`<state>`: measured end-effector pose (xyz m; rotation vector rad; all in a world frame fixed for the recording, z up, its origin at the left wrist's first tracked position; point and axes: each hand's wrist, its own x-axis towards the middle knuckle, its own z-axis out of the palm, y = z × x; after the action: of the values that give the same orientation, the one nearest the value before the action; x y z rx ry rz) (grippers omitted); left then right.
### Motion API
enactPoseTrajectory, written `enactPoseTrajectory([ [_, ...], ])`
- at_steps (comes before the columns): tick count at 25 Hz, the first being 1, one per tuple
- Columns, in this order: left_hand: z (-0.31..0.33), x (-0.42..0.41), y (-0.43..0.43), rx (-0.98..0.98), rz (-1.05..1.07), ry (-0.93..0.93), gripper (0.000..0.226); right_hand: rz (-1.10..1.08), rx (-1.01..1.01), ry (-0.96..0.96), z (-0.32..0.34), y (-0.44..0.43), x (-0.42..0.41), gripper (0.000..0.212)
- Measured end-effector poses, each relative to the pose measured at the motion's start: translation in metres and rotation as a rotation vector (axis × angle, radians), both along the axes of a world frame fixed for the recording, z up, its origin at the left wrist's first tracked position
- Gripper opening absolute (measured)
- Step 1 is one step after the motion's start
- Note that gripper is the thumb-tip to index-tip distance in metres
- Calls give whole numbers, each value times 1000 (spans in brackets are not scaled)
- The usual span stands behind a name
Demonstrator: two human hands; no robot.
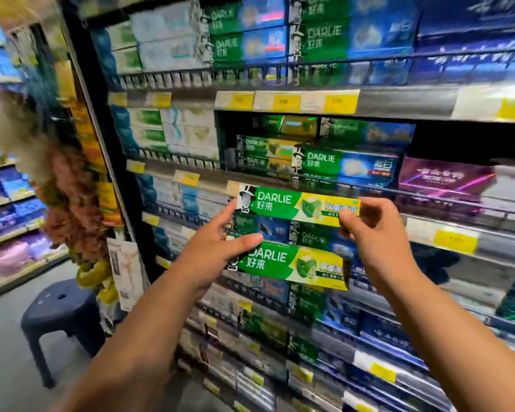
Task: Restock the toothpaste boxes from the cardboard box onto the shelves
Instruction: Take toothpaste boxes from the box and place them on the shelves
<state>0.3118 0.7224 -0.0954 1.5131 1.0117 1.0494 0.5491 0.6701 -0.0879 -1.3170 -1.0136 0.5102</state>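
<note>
Two green-and-yellow Darlie toothpaste boxes are held up in front of the shelves. My right hand (375,233) pinches the right end of the upper box (292,205), and the fingertips of my left hand (217,248) touch its left end. The thumb of my left hand grips the lower box (292,264) at its left end. Just above them, a shelf (280,171) holds stacked boxes of the same green-and-yellow kind (265,150). No cardboard box is in view.
Blue-and-green Darlie boxes (348,165) and purple boxes (443,176) stand to the right on that shelf. Yellow price tags (283,101) line the shelf rails. A dark plastic stool (60,307) stands on the floor at left, beside hanging dusters (60,179).
</note>
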Motion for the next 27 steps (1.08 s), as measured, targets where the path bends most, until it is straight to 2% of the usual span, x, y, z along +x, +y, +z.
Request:
enactPoseTrajectory([
  [4, 15, -46, 86, -2, -75, 44, 89, -138, 1, -146, 13, 71, -49, 35],
  [9, 28, -79, 172, 24, -128, 70, 85, -169, -59, -325, 33, 135, -81, 31],
  [13, 31, -85, 208, 54, -167, 56, 83, -236, -131, -593, 53, 158, -89, 34],
  [17, 37, -79, 231, 67, -202, 33, 85, -316, -168, -946, 77, 171, -89, 39],
  [21, 39, -65, 241, 47, -252, 31, 89, -482, -297, -1273, 89, 179, -83, 41],
  [27, 36, -56, 250, 10, -305, 38, 89, -542, -488, -1327, 84, 186, -83, 44],
])
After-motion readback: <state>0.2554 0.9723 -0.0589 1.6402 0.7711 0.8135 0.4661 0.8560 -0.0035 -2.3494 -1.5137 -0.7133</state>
